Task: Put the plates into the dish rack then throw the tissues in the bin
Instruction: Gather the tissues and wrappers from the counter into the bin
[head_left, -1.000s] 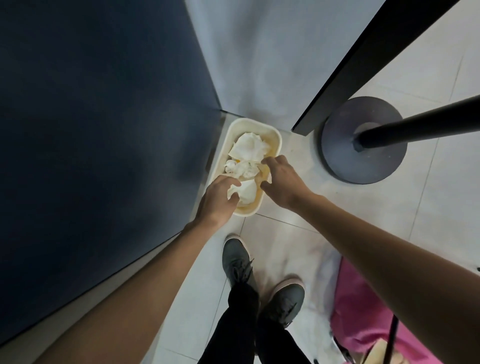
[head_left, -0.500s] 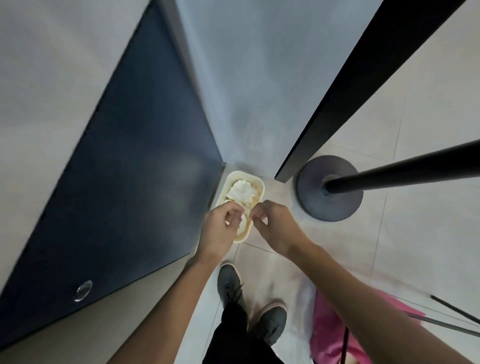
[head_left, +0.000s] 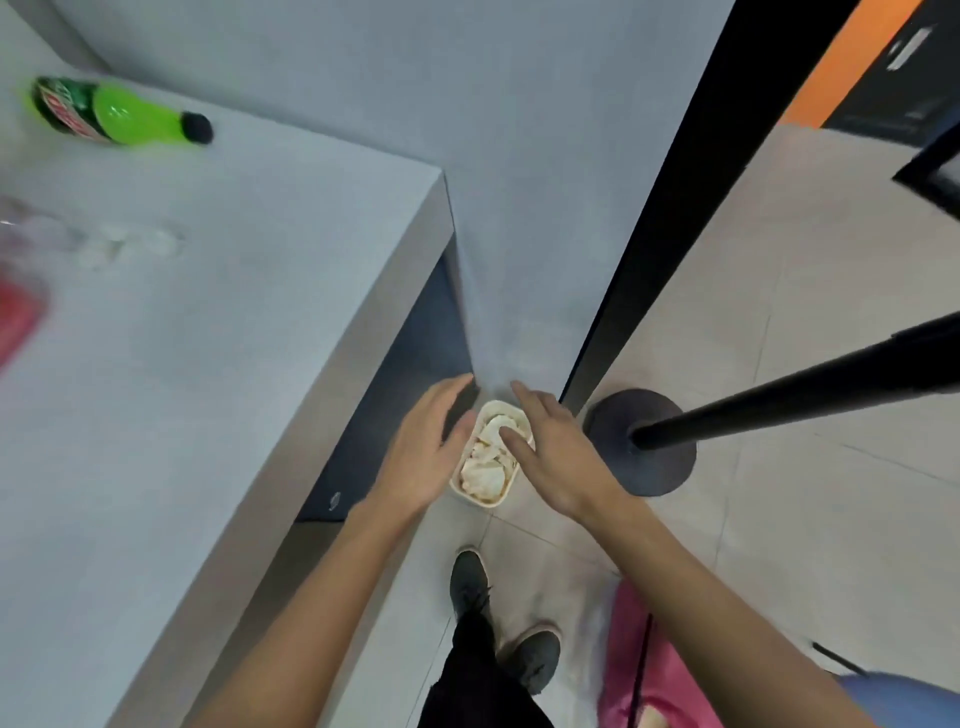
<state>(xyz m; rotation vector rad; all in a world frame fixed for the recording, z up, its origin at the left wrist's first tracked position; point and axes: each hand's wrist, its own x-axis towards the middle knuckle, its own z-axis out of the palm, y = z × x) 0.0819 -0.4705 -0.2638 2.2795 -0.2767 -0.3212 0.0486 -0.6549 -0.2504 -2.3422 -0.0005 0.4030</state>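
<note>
It looks like the tissue part of the job is in hand, and close to its end. The small cream bin (head_left: 481, 501) sits on the floor at the middle of the frame, tucked into the corner where the grey surface (head_left: 218, 332) meets the wall, and crumpled white tissues (head_left: 485, 465) lie heaped inside it up to the rim. Both hands hover above it with fingers straight and spread, holding nothing: the left hand (head_left: 423, 454) is just left of the bin, and the right hand (head_left: 558, 460) overlaps the bin's right edge. No plates and no dish rack show from here, so I can't vouch for that half. Up on the surface, in the upper left of the frame, are a green bottle (head_left: 117, 111) lying on its side and some pale blurred bits (head_left: 124, 247) (more tissues, perhaps; too smeared to say). My guess is that the next move calls for looking over that surface and carrying any leftover tissue down to the bin, keeping clear of the black stand base (head_left: 647, 470) just to its right.
</note>
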